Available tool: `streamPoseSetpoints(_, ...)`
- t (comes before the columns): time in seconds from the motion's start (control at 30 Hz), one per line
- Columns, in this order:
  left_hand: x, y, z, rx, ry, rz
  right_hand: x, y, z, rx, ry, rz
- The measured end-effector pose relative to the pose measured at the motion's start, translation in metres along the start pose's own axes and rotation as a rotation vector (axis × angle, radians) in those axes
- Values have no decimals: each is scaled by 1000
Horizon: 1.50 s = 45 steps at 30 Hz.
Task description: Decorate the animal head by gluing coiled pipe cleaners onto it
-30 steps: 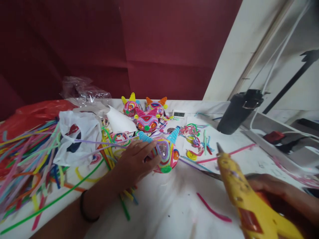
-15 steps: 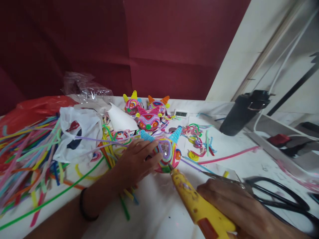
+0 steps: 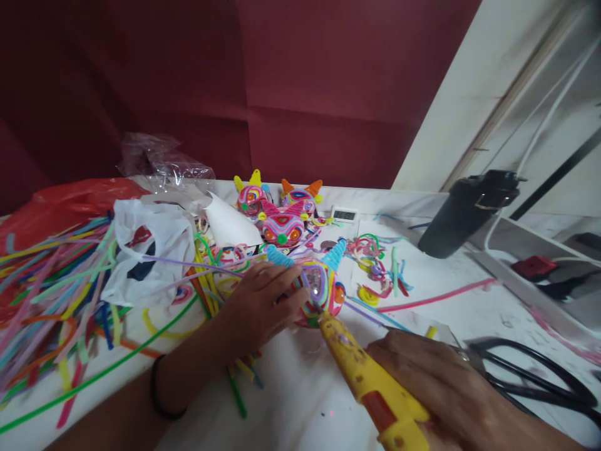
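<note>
My left hand (image 3: 265,297) is closed around the left side of a colourful pipe-cleaner animal head (image 3: 317,282) with blue horns and an orange eye on its right side. In my right hand (image 3: 422,369) is a yellow hot glue gun (image 3: 361,369) with a red-brown patch on its body. The gun's nozzle points at the lower front of the head, by a green part, and seems to touch it. Behind stand three similar heads, the nearest a pink-horned head (image 3: 282,227). Black-handled scissors (image 3: 530,373) lie beyond my right hand, their blades partly hidden by it.
Loose pipe cleaners (image 3: 56,282) heap up at left beside a white plastic bag (image 3: 148,244) and a red bag (image 3: 79,194). At right are a black bottle (image 3: 467,216) and a grey tray (image 3: 493,235) with cables. A small digital display (image 3: 344,215) stands at the back.
The glue gun's nozzle has shifted slightly left and down along the head's lower front. My left hand keeps its hold. The whole view has shifted a little.
</note>
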State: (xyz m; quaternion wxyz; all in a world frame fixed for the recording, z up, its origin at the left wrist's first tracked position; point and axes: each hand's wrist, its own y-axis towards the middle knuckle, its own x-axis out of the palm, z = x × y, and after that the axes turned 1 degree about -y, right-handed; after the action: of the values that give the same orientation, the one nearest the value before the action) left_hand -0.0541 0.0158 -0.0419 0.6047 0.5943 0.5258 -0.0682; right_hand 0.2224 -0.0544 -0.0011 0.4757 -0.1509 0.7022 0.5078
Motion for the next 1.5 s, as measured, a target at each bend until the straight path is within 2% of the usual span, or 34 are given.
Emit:
streamPoseSetpoints(0.33,1,0,1,-2,20,-2,3,-6,2,-9,9,-49)
streamPoseSetpoints(0.7,-1,2,2,9,24,-5,3,-9,2,-5,-22,-27)
streamPoseSetpoints(0.9,0,1,1,23,34,-1,0,-7,1,-30,-99,51)
streamPoseSetpoints(1.27,3,-1,0,46,63,15,6,-15,0,1,-72,53)
streamPoseSetpoints(1.5,1,1,2,65,101,4,-1,-10,-1,-14,-107,65)
